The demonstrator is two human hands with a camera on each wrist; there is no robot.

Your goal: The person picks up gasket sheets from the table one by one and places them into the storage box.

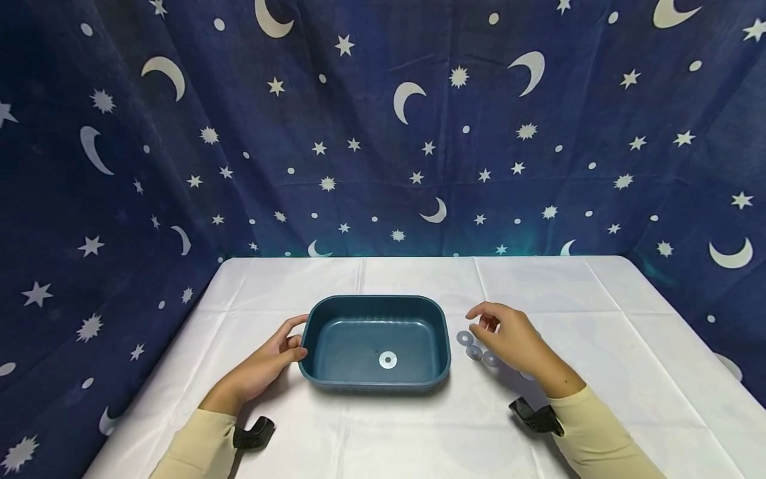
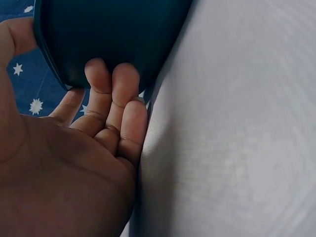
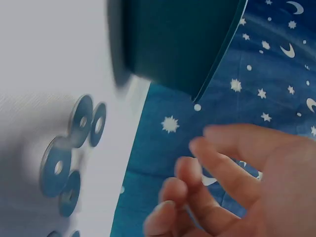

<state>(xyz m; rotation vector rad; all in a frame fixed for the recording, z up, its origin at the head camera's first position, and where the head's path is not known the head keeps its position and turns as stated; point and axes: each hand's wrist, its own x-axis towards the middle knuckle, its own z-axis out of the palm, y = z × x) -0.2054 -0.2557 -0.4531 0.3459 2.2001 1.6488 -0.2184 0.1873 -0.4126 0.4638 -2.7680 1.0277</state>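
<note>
A dark blue rectangular plastic bin stands on the white table. My left hand holds its left side, thumb at the rim and several fingertips against the outer wall. One flat metal washer lies on the bin's floor, right of its middle. To the right of the bin, my right hand hovers over several loose washers, fingers loosely bent with nothing between them. In the right wrist view, the fingertips are apart from the washers, some of which overlap. My right hand partly hides this group from above.
A white cloth covers the table. Behind it and along the sides hangs a dark blue curtain with moons and stars. A black wrist mount sits on the left forearm, another black mount on the right.
</note>
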